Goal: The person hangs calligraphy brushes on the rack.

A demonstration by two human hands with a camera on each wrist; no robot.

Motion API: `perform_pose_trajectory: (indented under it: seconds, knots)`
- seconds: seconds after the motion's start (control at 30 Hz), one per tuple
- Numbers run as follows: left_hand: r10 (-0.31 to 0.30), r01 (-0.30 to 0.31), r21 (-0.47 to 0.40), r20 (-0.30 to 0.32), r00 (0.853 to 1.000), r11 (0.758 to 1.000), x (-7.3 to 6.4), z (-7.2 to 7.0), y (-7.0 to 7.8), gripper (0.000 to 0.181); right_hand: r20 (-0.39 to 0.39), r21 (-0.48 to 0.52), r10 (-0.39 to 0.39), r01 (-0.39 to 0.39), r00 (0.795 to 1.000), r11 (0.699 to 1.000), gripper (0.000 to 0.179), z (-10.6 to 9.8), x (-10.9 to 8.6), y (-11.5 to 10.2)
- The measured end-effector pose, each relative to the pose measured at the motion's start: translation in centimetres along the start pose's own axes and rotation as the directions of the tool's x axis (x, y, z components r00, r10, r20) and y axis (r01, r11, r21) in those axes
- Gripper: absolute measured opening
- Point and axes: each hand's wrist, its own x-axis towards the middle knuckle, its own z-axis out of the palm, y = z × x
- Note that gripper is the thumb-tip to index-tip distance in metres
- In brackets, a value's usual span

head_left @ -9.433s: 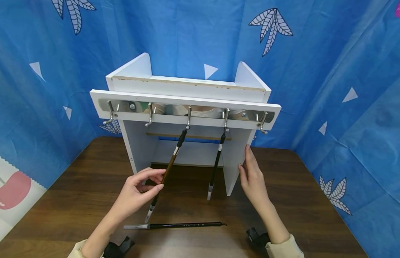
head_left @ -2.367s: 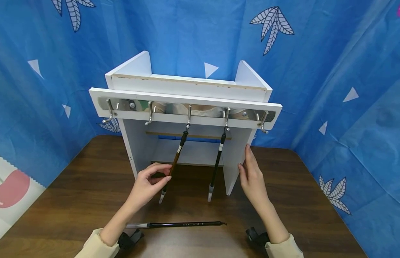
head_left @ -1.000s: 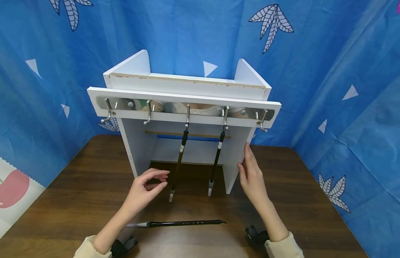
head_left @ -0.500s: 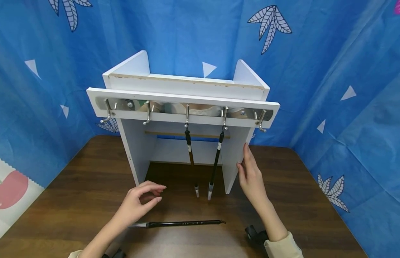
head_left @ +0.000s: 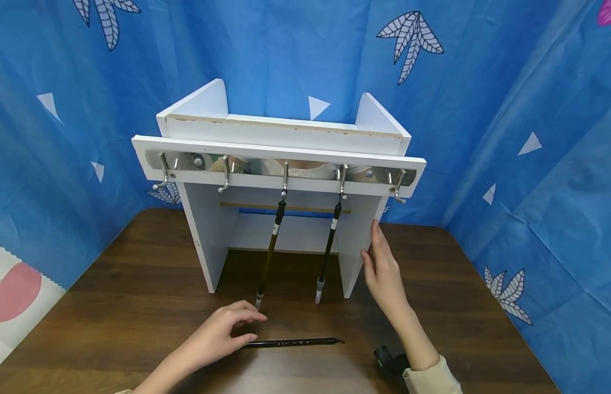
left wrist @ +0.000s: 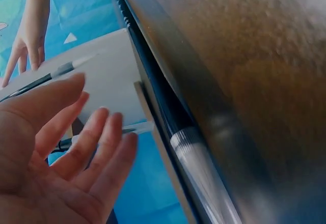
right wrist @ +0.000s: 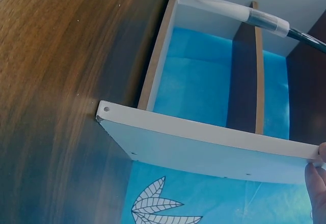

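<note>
A black calligraphy brush (head_left: 295, 343) with a clear cap lies crosswise on the table. My left hand (head_left: 219, 334) hovers at its capped end, thumb and fingers spread; in the left wrist view the palm stays apart from the brush (left wrist: 155, 79). A brown brush (head_left: 269, 257) hangs by its loop from the middle hook (head_left: 285, 175), tilted, its tip close behind my left fingers. Another dark brush (head_left: 330, 241) hangs from the hook to its right. My right hand (head_left: 385, 276) rests on the white rack's right side panel (head_left: 356, 241), fingers fairly straight along its edge.
The white rack (head_left: 285, 128) stands on the brown wooden table (head_left: 433, 306), with a hook rail across its front. Bare hooks include the far-left hook (head_left: 164, 171) and the far-right hook (head_left: 400, 186). A blue printed curtain (head_left: 295, 49) surrounds the table.
My left hand has let go of the brown brush and moved down and toward me, to the brush on the table. The brown brush swings freely. My right hand stays at the panel.
</note>
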Motion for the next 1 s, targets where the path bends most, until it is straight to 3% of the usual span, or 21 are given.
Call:
perform_pose_trajectory:
  seconds: [0.13,0.57,0.83,1.0]
  knots:
    - [-0.029,0.027,0.026,0.062,0.998,0.999,0.2,0.2,0.1,0.038,-0.002,-0.002,0.001,-0.001,1.000,1.000,0.086,0.0,0.0,0.0]
    - [-0.047,0.024,0.118,0.192,0.980,0.993,1.1,1.3,0.6,0.039,-0.007,-0.006,-0.006,0.006,1.000,1.000,0.086,0.1,0.0,-0.1]
    - [-0.036,0.002,0.148,0.229,0.973,0.989,1.4,1.9,0.4,0.040,0.002,-0.007,0.005,-0.005,1.000,1.000,0.087,0.0,0.0,0.0]
    - [-0.055,0.011,0.155,0.277,0.959,0.988,1.9,2.0,0.3,0.042,-0.001,-0.006,-0.004,0.004,1.000,1.000,0.087,0.0,0.0,0.0]
